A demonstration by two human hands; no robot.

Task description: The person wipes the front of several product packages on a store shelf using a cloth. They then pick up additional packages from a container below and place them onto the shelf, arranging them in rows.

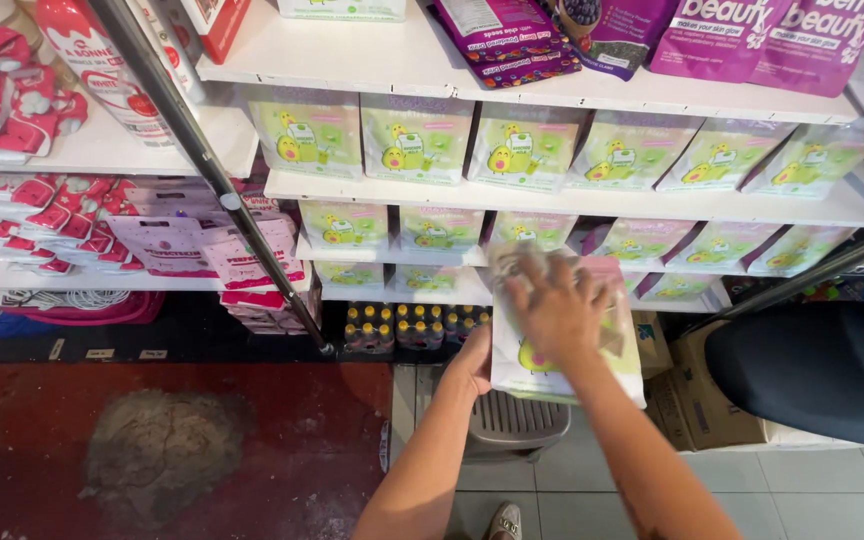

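White shelves (572, 203) hold rows of pale green pouches; before them, a green pouch (562, 345) is held upright. It looks light, soft and crinkly, best gripped at its edges; the right hand (559, 305) spreads its fingers flat on the front; the left hand (472, 362) clasps the lower left edge.

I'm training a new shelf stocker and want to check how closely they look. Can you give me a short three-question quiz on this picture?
1. True or false: the right hand lies flat on the front of the green pouch.
2. Where does the left hand grip the pouch? A) top edge B) lower left edge C) not at all
3. What fills the white shelf straight ahead: pale green pouches, purple pouches or bottles?

Key: 1 true; 2 B; 3 pale green pouches.
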